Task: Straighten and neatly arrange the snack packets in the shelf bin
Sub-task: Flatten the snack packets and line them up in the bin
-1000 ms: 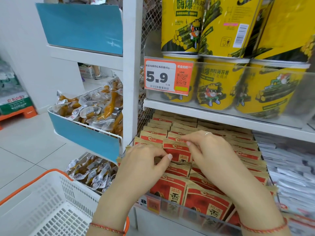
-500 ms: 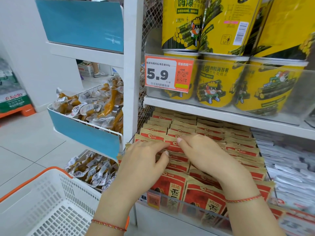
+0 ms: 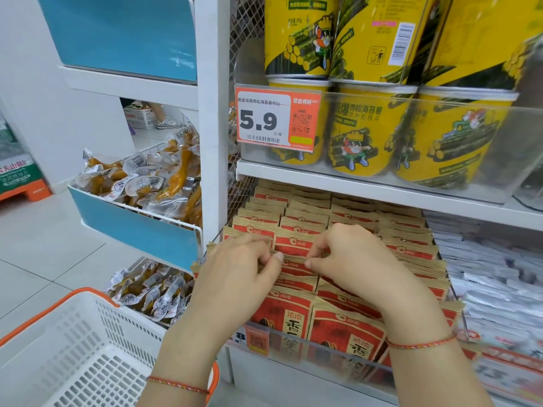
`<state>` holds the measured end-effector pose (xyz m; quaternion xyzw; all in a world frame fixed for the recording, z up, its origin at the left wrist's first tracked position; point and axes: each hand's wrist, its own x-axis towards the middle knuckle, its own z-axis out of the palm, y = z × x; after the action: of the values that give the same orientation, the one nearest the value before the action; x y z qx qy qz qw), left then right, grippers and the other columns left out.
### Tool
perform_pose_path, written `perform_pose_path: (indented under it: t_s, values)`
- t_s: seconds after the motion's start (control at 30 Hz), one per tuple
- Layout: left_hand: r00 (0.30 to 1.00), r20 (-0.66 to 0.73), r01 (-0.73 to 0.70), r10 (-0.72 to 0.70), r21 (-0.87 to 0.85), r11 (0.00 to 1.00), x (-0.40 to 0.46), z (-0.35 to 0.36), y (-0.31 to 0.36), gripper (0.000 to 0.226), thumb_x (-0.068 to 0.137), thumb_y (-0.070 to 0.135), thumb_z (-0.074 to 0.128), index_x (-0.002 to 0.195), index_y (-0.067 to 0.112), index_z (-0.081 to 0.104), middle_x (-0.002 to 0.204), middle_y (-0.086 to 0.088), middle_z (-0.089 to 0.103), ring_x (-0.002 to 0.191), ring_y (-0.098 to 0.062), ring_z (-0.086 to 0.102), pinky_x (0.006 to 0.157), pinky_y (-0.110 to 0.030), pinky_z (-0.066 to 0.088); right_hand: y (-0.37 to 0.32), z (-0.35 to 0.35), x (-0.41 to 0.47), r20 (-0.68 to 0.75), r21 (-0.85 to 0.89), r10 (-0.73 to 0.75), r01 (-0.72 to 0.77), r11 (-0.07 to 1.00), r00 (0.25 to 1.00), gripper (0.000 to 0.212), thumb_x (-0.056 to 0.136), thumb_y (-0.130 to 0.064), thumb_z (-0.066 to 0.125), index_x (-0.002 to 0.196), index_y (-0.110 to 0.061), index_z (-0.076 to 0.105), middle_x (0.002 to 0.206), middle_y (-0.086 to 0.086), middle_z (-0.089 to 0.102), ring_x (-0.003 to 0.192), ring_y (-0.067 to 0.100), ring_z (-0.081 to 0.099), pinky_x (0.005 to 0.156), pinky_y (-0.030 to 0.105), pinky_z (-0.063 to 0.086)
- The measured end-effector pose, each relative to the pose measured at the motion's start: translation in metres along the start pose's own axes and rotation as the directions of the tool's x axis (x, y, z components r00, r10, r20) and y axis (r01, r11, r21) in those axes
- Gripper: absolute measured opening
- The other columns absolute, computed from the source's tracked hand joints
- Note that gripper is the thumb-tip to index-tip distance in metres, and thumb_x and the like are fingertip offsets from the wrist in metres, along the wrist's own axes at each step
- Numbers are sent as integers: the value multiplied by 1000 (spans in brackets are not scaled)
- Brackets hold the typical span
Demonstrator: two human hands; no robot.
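Snack packets marked 洽洽; left hand, right hand pinch packet tops.

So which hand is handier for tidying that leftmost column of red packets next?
Probably the left hand: it already rests over the leftmost column of red packets, fingertips pinching a packet edge. The right hand sits further right, over the middle columns.

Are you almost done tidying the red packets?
About halfway. The back rows of red-and-tan snack packets stand straight. The left hand and right hand are pinching middle packets now. The front packets behind the clear plastic bin front lean unevenly.
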<state>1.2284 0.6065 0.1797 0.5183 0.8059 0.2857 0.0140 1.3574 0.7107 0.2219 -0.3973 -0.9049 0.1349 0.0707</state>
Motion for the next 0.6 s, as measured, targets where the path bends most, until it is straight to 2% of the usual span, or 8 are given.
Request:
perform_pose_path:
  t_s: [0.1,0.2,0.27,0.33,0.4,0.5,0.6]
  values:
    - [999,-41,1,-1,-17,1000,-1,2,0,35,95,47,51,65,28,51,127,19,57,118,-4,49,90,-25,33,-3,0,-3,-33,-38,-17,15,999,999,11,91,-35,59,86,-32,69,73,-14,54,79,12,49,58,25,34]
    - [996,-84,25,-31,-65,998,-3,2,1,27,91,47,56,74,30,44,104,21,57,99,-5,51,72,-23,33,-4,-6,-7,-65,-30,-41,39,999,997,14,93,-36,56,91,-31,69,83,-11,62,77,12,49,64,26,35]
    - [993,-102,43,-52,-86,995,-3,1,2,32,88,49,59,76,31,35,94,18,54,87,-7,49,61,-21,32,-3,-13,-10,-149,-19,-58,56,998,987,15,95,-37,52,94,-32,66,84,-10,65,74,12,53,67,28,37]
    - [990,-123,49,-63,-108,993,-2,1,2,36,85,49,63,77,31,33,94,15,55,85,-9,50,60,-24,35,-1,-21,-11,-290,30,-74,87,996,954,15,98,-37,47,98,-31,60,81,-7,64,77,17,58,66,31,41]
    - [988,-140,47,-65,-130,990,-2,1,2,38,82,49,66,77,31,32,97,14,58,86,-11,52,61,-28,38,1,-25,-14,-488,125,-80,160,979,869,13,99,-35,45,97,-28,56,72,-5,62,71,22,58,63,35,44]
    - [989,-138,37,-57,-140,989,-3,0,2,39,80,50,67,77,32,33,97,15,58,85,-10,51,61,-27,37,1,-32,-19,-763,223,-46,329,917,645,12,99,-31,48,94,-26,58,71,-4,63,66,21,60,61,43,50]
    - [985,-153,34,-82,-298,954,-4,-2,1,34,80,56,66,87,35,40,104,23,55,98,-3,51,73,-28,42,-3,-41,-24,-888,242,13,444,863,459,14,98,-28,51,96,-20,63,78,-7,65,72,16,65,63,44,53]
